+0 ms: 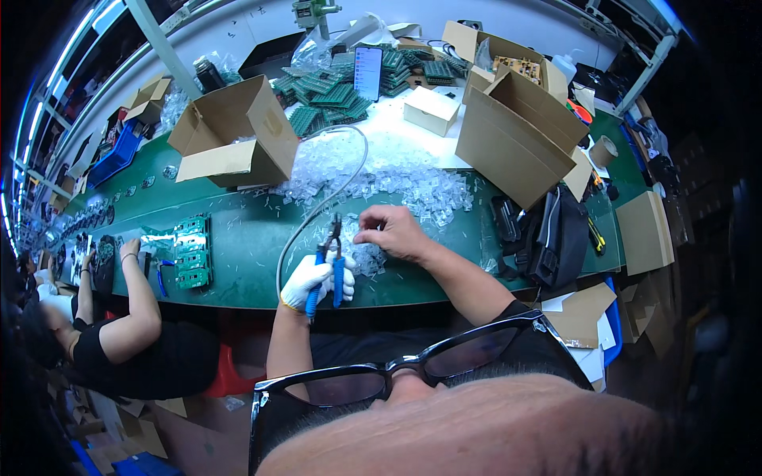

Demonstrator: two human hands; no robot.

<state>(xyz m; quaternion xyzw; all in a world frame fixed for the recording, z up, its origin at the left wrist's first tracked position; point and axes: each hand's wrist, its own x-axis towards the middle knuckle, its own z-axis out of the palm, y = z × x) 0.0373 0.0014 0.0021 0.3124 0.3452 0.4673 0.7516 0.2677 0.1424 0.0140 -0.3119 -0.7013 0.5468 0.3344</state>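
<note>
My left hand [308,282], in a white glove, holds a pair of blue-handled cutting pliers [337,283], their dark jaws pointing away from me. The handles are spread apart. Just right of the jaws is my bare right hand [394,232], its fingers curled and thumb and forefinger pinched together. Whatever sits between those fingertips is too small to make out. Below the right hand lies a small heap of clear plastic pieces [367,258] on the green tabletop [246,262]. Farther back spreads a much larger pile of the same clear pieces [405,181].
A grey cable [304,224] curves down beside my left hand. Open cardboard boxes stand left [274,131] and right [516,143]. Behind are stacked green circuit boards [333,97] and a propped phone [367,73]. A black bag [553,238] lies right; a co-worker [119,349] sits left.
</note>
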